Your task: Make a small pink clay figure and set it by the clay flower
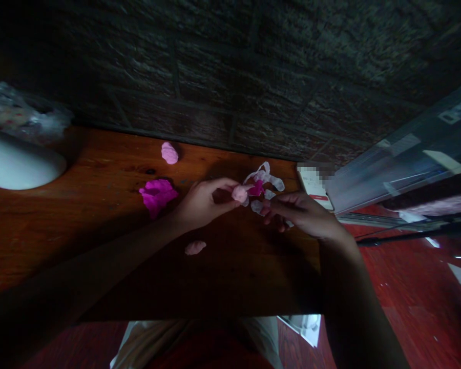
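Note:
My left hand (202, 202) is closed in a pinch on a small pale pink clay ball (239, 193) above the wooden table (100, 215). My right hand (297, 212) is just right of it, fingers pressed together at a white thin piece (257, 206); what they grip is hard to make out. Behind the hands lie white scraps (267, 177) and a magenta bit (256, 188). A magenta clay lump (157, 195) sits left of my left hand. One pale pink lump (169, 152) lies near the wall, another (195, 248) below my left wrist.
A white rounded object (15, 164) and a crumpled clear plastic bag (23, 115) are at the far left. A phone (315, 187) lies at the table's right edge beside a glass panel (407, 159). A dark brick wall (230, 77) backs the table.

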`<state>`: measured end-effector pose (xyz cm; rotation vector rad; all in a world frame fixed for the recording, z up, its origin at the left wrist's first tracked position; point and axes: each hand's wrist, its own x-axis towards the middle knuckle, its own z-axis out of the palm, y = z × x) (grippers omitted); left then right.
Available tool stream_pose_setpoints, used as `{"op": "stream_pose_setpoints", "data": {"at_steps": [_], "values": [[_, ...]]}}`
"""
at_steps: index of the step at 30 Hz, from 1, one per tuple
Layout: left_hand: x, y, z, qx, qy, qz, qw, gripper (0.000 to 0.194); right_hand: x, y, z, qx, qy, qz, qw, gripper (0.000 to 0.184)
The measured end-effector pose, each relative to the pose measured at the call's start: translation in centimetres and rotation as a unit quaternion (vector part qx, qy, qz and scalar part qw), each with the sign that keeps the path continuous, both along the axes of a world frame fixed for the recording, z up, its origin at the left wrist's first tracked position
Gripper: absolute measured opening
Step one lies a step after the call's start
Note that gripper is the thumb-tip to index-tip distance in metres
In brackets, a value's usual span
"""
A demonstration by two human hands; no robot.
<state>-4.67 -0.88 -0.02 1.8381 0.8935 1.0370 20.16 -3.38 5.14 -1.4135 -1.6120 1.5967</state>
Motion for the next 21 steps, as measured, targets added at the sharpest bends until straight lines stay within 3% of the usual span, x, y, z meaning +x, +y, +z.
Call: {"op": "stream_pose_setpoints", "data": {"at_steps": [6,11,18,21], "values": [[-0.9,0.7,-0.7,-0.044,-0.034,0.044,0.997,0.047,-0.2,-0.2,-0.9,-0.007,-0.006,0.023,1.000,0.043],[-2.3,0.3,-1.0,-0.064,-0.029,0.065,0.995,0.041,-1.1,-0.5,-1.3,-0.004,0.006,0.078,0.997,0.037],[-2.7,-0.2,-0.8,-0.085,-0.001,0.020,0.996,0.032,-1.9,-1.1,-1.5,-0.025,-0.010,0.157,0.987,0.029],[-2.6,-0.2,-0.8,-0.088,0.000,0.029,0.996,0.033,-2.1,-1.5,-2.0,-0.023,-0.024,0.185,0.982,0.026]]}}
